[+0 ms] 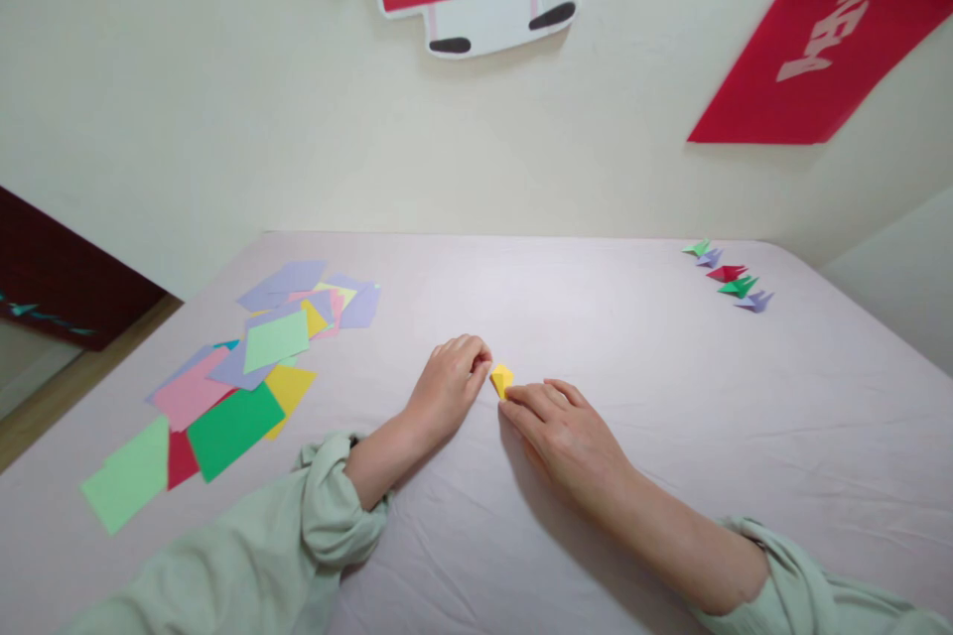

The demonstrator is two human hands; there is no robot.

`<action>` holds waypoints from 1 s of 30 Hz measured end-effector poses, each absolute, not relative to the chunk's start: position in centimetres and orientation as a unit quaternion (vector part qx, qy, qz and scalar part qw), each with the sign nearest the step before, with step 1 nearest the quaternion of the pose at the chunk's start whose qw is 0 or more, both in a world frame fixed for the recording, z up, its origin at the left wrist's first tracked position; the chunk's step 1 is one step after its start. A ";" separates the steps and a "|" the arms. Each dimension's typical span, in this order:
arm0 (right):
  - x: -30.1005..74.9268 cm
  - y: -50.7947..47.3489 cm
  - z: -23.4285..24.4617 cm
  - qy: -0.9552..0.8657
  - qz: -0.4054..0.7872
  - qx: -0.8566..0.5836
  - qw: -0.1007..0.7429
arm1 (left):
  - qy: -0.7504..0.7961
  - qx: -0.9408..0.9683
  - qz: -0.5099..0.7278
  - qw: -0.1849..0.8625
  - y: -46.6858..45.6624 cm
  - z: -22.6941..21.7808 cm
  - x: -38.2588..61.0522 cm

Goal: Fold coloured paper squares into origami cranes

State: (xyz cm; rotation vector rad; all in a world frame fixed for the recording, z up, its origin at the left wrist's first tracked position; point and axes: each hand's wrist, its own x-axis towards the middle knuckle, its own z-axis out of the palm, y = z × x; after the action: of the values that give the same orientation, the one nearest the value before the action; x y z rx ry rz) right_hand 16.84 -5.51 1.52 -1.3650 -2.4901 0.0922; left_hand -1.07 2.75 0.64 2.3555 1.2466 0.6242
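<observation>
A small piece of yellow paper [502, 378], folded to a kite-like shape, lies on the cloth-covered table in front of me. My right hand [570, 437] has its fingertips on the lower tip of this paper, gripping it at the edge. Just left of the paper is my left hand [451, 382], its fingers curled in and the thumb close to the index finger. A narrow gap separates it from the paper, and nothing shows in its fingers.
Loose sheets of coloured paper [234, 427] are spread over the table's left side. Several folded paper figures, among them a red one [728, 274], form a slanting row at the far right. A wall with red decorations [826, 30] stands behind the table [596, 308].
</observation>
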 end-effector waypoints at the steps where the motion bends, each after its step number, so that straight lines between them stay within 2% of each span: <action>1: 16.9 -5.5 1.5 -0.867 0.033 -0.475 0.149 | 0.449 0.838 0.235 0.200 2.3 0.8 -1.3; 8: 16.9 -5.4 0.8 -0.866 0.024 -0.472 0.162 | 0.358 0.900 0.189 0.159 -1.4 1.2 -2.7; 14: 16.9 -5.5 0.8 -0.869 0.012 -0.468 0.161 | 0.350 0.917 0.144 0.125 -1.3 0.4 -2.7; 30: 16.9 -5.5 0.9 -0.866 0.024 -0.478 0.148 | 0.358 0.905 0.157 0.168 -1.1 0.4 -3.1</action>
State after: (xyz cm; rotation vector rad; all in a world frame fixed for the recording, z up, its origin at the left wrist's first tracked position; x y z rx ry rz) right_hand 16.89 -5.50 0.90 -1.3746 -2.4900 0.0687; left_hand -3.07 -1.15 0.38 2.5744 1.0192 0.4481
